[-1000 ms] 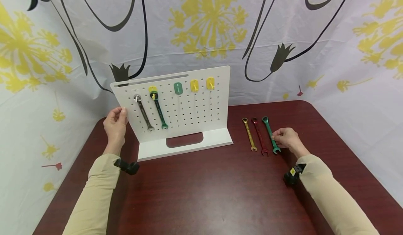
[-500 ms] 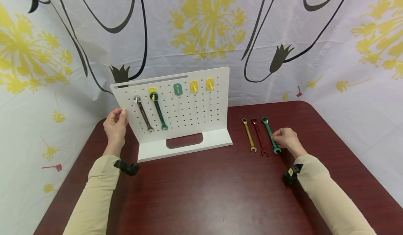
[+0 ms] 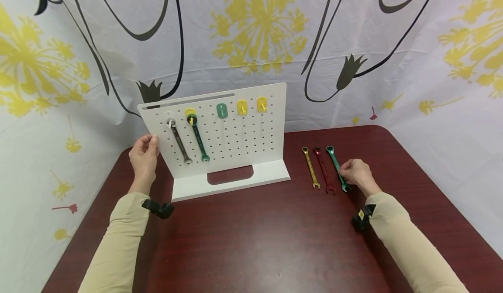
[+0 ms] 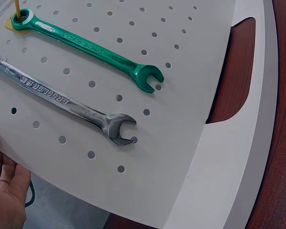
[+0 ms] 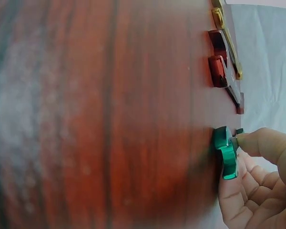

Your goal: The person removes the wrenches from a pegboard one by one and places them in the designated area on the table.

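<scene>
My left hand grips the left edge of a white pegboard stand, thumb in front and the other fingers behind. A silver wrench and a dark green wrench hang by their ring ends from hooks on that board. Over on the right, my right hand pinches a green wrench between thumb and fingers, near its open end. This wrench lies close along the tabletop, ring end pointing away from me. Beside it on the table lie a red wrench and a gold wrench.
To the right of the hung wrenches, the board carries a green hook and two yellow hooks, a middle one and a right one, with nothing on them. The dark red table ends at a patterned cloth behind.
The green wrench's open end looks slightly turned in my right fingers. Both hands stay in about the same place.
</scene>
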The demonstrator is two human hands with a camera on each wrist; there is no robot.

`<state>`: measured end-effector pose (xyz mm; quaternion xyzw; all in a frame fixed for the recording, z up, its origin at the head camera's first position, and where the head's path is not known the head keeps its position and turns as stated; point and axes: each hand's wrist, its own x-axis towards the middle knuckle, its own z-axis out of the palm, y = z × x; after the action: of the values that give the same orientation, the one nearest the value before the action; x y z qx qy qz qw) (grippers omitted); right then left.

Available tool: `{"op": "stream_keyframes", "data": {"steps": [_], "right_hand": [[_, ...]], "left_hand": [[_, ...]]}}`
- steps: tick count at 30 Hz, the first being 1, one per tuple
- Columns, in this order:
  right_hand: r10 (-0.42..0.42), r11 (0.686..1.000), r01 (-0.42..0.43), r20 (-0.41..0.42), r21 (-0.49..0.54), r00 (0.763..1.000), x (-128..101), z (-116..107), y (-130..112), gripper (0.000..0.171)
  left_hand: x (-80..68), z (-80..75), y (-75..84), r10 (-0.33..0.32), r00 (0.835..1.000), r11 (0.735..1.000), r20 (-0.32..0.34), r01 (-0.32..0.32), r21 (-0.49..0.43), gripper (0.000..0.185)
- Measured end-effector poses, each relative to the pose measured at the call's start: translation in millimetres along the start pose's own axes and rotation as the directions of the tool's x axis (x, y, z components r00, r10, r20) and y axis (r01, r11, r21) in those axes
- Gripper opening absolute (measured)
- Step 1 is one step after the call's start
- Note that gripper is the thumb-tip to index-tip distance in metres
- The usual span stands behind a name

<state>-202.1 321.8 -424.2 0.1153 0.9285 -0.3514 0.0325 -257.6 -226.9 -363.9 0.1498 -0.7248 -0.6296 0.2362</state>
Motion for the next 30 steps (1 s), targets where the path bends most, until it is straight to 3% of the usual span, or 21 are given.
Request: {"op": "stream_keyframes", "data": {"steps": [19,26,30], "right_hand": [[-0.029,0.998,0.028,-0.017,-0.062,0.999,0.2,1.7,0.7,0.013],[-0.046,0.999,0.046,-0.009,-0.005,0.999,-1.9,-1.0,0.6,0.018],[-0.089,0.994,0.092,-0.045,0.059,0.995,-5.2,-4.2,-3.0,0.023]], "left_hand": [[0.2,-0.7,0.6,0.011,1.000,1.000,0.002,-0.011,-0.005,0.008],[0.2,-1.0,-0.4,0.015,1.000,1.000,-0.008,-0.015,-0.017,0.006],[-0.3,-1.1,0.2,0.017,1.000,1.000,-0.005,-0.017,-0.008,0.007]]}}
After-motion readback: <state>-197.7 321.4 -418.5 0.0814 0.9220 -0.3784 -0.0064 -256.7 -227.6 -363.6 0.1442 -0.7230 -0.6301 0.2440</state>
